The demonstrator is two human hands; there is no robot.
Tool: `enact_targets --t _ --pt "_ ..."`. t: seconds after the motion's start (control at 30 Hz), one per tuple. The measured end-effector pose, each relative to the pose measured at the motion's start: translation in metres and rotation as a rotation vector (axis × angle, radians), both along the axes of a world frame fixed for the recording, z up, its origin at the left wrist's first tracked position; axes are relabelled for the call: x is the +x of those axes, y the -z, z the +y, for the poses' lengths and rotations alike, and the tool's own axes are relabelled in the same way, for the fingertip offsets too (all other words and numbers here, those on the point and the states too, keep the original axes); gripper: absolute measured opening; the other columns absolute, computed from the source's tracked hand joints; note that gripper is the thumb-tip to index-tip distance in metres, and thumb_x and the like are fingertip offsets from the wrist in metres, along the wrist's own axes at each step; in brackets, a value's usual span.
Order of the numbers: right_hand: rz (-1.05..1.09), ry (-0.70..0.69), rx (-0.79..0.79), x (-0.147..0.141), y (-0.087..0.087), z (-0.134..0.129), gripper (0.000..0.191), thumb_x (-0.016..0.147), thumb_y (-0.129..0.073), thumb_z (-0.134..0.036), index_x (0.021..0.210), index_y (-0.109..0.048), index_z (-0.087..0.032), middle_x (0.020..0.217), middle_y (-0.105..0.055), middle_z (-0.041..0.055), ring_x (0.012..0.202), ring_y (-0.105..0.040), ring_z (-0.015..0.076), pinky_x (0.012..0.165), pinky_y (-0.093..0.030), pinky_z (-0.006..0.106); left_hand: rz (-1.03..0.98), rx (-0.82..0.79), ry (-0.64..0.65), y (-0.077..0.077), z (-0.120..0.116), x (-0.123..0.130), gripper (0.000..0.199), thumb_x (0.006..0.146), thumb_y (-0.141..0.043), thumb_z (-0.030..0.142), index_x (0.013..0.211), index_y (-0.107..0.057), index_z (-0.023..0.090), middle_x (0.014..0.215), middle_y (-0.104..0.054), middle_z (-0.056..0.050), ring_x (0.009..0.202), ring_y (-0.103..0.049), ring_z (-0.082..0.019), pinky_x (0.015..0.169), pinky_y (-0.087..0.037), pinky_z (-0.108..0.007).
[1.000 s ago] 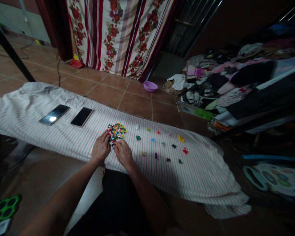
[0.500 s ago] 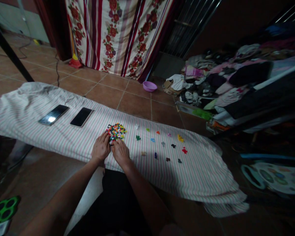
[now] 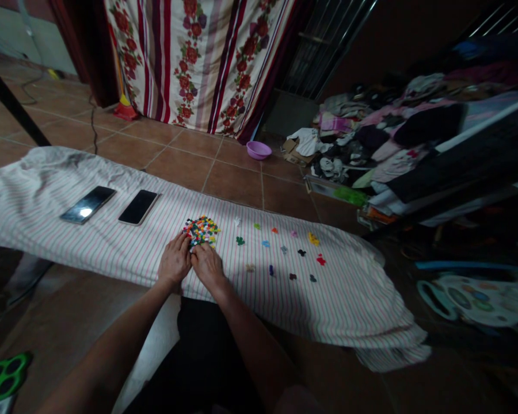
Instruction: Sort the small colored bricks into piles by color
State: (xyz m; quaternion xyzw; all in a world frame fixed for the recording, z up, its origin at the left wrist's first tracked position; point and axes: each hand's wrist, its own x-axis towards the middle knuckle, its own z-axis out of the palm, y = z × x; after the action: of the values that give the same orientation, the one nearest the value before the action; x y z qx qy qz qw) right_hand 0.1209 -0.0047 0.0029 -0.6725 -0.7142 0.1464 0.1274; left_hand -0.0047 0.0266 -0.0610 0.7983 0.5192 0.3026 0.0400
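Note:
A mixed pile of tiny coloured plastic pieces (image 3: 205, 227) lies on the striped cloth (image 3: 155, 253); they are too small for me to tell their exact kind. At its near left edge rests my left hand (image 3: 175, 260), fingers stretched forward and touching the pieces. My right hand (image 3: 208, 265) is beside it at the pile's near edge, its fingers bent together, and whatever is between the fingertips is hidden. To the right, small single-colour groups sit in rough rows, among them a green group (image 3: 240, 241), a yellow group (image 3: 313, 238) and a red group (image 3: 320, 260).
Two phones, a grey one (image 3: 88, 205) and a black one (image 3: 138, 207), lie on the cloth left of the pile. Beyond the cloth's far edge, a purple bowl (image 3: 259, 150) stands on the tiled floor. Heaped clothes (image 3: 371, 126) fill the right side.
The whole view has shifted slightly left. Both hands stay at the near edge of the pile, with only a slight shift of the right fingers. The sorted groups look the same.

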Motion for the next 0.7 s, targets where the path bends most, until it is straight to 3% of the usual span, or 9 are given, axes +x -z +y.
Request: enact_targets --t 0.13,0.33,0.7 --pt "0.149 0.013 0.070 0.005 0.005 -0.002 0.012 0.094 -0.052 -0.023 0.097 -0.064 -0.024 0.099 -0.068 0.0028 0.094 -0.063 0.0157 0.083 -0.046 0.025 -0.006 0.025 0.002 0.001 0.000 0.000 0.043 0.088 -0.040 0.022 0.126 -0.057 0.013 0.137 -0.058 -0.017 0.134 -0.048 -0.029 0.108 -0.043 -0.046" --pt "0.364 0.165 0.087 0.007 0.014 0.002 0.012 0.090 -0.055 -0.017 0.095 -0.063 -0.025 0.090 -0.073 -0.0009 0.085 -0.067 0.0147 0.077 -0.049 0.024 -0.025 0.080 0.016 0.007 0.002 0.000 0.043 0.087 -0.040 0.021 0.127 -0.054 0.013 0.134 -0.058 -0.018 0.134 -0.048 -0.030 0.106 -0.044 -0.048" --pt "0.503 0.206 0.168 0.018 0.024 -0.006 0.018 0.085 -0.060 -0.018 0.101 -0.064 -0.023 0.097 -0.070 -0.0002 0.083 -0.066 0.0123 0.078 -0.052 0.024 0.004 0.123 0.024 0.005 0.002 -0.001 0.039 0.089 -0.039 0.023 0.122 -0.055 0.010 0.131 -0.060 -0.020 0.131 -0.051 -0.031 0.105 -0.045 -0.047"
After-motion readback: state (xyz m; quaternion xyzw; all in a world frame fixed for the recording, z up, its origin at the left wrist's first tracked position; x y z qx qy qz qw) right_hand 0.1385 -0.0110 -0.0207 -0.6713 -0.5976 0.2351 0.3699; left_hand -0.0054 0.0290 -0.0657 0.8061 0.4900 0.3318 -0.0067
